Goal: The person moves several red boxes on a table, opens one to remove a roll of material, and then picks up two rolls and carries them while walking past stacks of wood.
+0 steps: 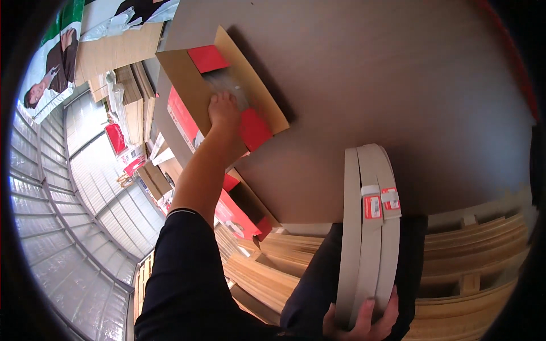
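My right hand [367, 321] grips the lower end of several light grey rolls of edge banding [369, 244], held together on edge. Small red and white labels and bits of tape sit on their outer faces. My left hand [224, 108] reaches into an open cardboard box [187, 74] with brown flaps and red inner flaps, lying on a broad brown board [341, 74]. Its fingers are bent against something greyish and shiny inside, too blurred to make out.
Below the left forearm stands another open red box [242, 210]. Wooden slats and pallets [472, 250] lie under the board's near edge. Stacked boards [133, 102] and printed plastic sheets [57, 74] are at the left, before a corrugated metal wall [96, 176].
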A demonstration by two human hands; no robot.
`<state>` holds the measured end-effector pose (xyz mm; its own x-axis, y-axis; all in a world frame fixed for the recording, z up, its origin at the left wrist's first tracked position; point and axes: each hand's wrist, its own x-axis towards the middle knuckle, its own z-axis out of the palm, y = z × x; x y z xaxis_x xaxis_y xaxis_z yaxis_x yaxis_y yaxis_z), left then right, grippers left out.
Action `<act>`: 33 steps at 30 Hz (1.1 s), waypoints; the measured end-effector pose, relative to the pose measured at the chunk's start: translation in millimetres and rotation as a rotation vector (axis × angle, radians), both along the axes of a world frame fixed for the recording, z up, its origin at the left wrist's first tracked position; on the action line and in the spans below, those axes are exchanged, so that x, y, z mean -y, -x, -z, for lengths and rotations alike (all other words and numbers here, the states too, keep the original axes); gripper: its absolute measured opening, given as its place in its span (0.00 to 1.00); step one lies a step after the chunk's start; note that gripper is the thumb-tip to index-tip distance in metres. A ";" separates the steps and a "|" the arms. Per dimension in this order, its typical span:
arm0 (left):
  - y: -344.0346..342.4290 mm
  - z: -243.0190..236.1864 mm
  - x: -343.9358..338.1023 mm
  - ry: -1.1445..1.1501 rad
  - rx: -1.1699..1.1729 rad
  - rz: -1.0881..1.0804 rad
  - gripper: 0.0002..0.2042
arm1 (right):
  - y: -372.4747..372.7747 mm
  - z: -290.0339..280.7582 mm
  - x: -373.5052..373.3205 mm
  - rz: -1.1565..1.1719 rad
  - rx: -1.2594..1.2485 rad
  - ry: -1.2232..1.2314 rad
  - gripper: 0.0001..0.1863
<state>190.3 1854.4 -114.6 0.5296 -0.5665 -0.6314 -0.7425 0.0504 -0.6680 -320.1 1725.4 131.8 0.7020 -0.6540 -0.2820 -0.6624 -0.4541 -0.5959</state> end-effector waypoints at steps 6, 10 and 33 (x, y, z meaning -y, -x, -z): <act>-20.4 2.0 28.4 -0.195 -0.067 -0.033 0.22 | -30.6 7.2 13.0 0.093 0.028 0.154 0.24; -23.3 -3.3 20.2 -0.262 -0.032 -0.034 0.22 | -30.1 14.3 10.2 0.114 0.009 0.138 0.22; -4.3 -45.2 26.9 -0.287 -0.277 0.066 0.12 | -26.8 12.4 11.4 0.154 -0.016 0.172 0.20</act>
